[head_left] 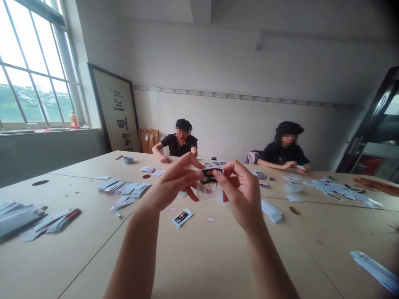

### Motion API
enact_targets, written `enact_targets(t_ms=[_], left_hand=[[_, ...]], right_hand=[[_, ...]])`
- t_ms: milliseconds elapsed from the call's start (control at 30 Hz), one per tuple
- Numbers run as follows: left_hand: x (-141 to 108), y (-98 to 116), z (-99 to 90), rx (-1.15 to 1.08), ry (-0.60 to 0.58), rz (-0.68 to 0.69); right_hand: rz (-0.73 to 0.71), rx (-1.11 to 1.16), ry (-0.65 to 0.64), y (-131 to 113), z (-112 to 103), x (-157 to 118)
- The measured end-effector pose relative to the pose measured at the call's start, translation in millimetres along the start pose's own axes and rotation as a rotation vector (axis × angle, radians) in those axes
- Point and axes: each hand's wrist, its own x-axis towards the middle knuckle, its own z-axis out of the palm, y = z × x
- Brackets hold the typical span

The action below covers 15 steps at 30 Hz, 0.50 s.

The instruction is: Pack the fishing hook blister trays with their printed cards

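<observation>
Raised over the table, a small clear plastic packet [207, 189] with a black printed top strip is stretched between both hands. My left hand [175, 179] pinches its left edge between thumb and fingers. At the top right corner, my right hand [242, 192] grips it with the thumb laid over the black strip. Dark small items show through the clear part, too blurred to name. Below the hands, a white card with a dark printed picture [183, 217] lies on the table, near a small red-bordered label [210, 219].
The wooden table [193, 265] carries stacks of white cards at left [124, 188], more piles at far left [18, 218], a bundle right of my hand [272, 211], and scattered cards and packets [339, 189]. Two people [179, 143] [285, 151] sit across.
</observation>
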Motion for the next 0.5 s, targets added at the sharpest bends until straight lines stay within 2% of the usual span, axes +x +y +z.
enact_targets(t_ms=[100,267,500], left_hand=[[4.2,-4.8,0.7,-0.045,0.007,0.017],[9.1,-9.9,2.6,-0.032,0.125,0.004],[15.9,-12.9,0.4,-0.040,0.091,0.047]], right_hand=[[-0.076,-0.083,-0.006,-0.2,0.3,-1.3],[-0.158,-0.229,0.007,3.6,0.9,0.6],[-0.277,-0.290,0.005,8.1,5.0,2.5]])
